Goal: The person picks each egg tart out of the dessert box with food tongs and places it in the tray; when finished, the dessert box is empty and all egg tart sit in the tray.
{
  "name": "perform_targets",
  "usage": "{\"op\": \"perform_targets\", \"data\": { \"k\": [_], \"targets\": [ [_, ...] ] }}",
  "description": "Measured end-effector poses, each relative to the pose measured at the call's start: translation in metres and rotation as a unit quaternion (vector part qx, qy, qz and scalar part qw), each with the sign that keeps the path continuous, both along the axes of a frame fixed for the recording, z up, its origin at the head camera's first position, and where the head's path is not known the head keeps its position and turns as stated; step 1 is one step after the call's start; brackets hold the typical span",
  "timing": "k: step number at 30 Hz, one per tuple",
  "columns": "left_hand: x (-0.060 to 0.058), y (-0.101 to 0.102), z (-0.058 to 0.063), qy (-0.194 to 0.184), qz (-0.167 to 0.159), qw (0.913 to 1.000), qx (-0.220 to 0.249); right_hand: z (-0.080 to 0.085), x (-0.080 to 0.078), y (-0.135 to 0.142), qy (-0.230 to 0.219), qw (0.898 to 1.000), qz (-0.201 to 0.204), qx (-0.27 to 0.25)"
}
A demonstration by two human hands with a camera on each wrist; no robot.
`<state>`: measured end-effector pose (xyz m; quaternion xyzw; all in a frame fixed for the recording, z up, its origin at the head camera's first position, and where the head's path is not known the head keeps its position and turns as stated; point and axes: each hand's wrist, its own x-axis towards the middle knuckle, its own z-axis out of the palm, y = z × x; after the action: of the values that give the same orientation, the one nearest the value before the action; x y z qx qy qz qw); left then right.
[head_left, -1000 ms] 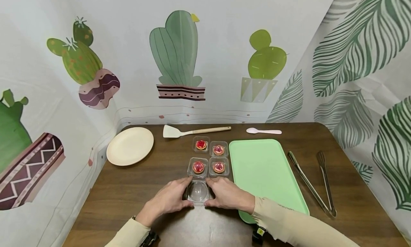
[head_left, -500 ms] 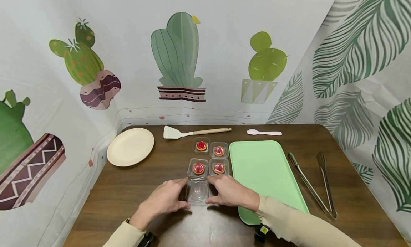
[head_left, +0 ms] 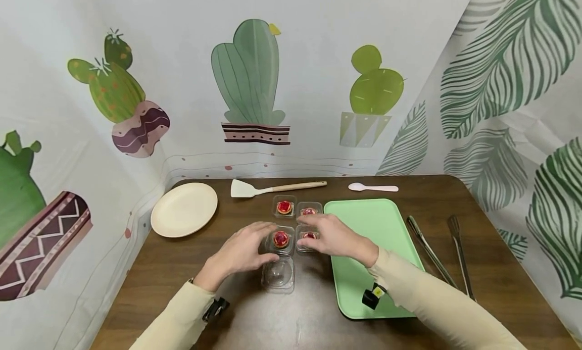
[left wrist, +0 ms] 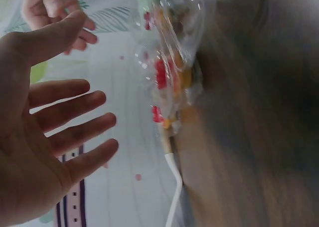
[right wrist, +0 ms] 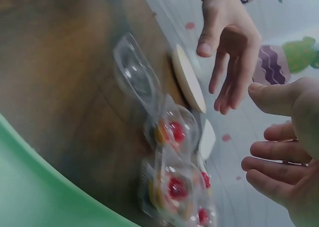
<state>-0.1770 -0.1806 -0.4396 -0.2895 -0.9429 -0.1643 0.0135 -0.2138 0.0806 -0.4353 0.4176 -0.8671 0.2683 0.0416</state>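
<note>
Above the table, my left hand [head_left: 241, 246] hangs with spread fingers, just left of the front-left tart [head_left: 281, 239], holding nothing. My right hand [head_left: 338, 237] hovers with extended fingers over the right-hand containers, partly covering the front-right tart [head_left: 310, 235]. Both red-topped tarts sit in clear plastic containers. Behind them are a back-left tart [head_left: 285, 207] and a back-right tart [head_left: 309, 211] in similar containers. A clear domed lid [head_left: 278, 274] lies in front of the front-left container; in the right wrist view the lid [right wrist: 135, 70] meets that container's edge. Whether they are joined, I cannot tell.
A green tray [head_left: 364, 294] lies under my right forearm. Metal tongs [head_left: 459, 254] rest at the right, partly behind the sleeve. Along the back are a white spatula [head_left: 245, 189] and pink spoon [head_left: 375, 188]. A cream plate [head_left: 184, 208] stands at the left.
Both hands have left the sides of the clear lid and risen forward toward the tart containers. The right hand now covers part of the right-hand containers. The lid stays at the front.
</note>
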Motion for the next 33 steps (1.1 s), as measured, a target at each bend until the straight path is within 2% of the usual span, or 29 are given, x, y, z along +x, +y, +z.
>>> {"op": "perform_targets", "data": {
  "k": [6,19,25,33],
  "targets": [
    [-0.033,0.007,-0.013,-0.007,0.001,1.0,-0.004,0.001,-0.017,0.005,0.0,1.0,-0.018,-0.002],
    [-0.092,0.028,-0.033,-0.014,0.0,0.9999,-0.006,-0.009,-0.051,0.015,-0.055,0.994,-0.084,-0.035],
    [-0.11,0.035,-0.039,-0.039,0.012,0.999,-0.017,-0.019,-0.062,0.018,-0.082,0.991,-0.101,-0.026],
    [-0.125,0.039,-0.041,-0.051,0.012,0.9981,-0.033,-0.032,-0.08,0.021,-0.09,0.99,-0.105,-0.013]
  ]
}}
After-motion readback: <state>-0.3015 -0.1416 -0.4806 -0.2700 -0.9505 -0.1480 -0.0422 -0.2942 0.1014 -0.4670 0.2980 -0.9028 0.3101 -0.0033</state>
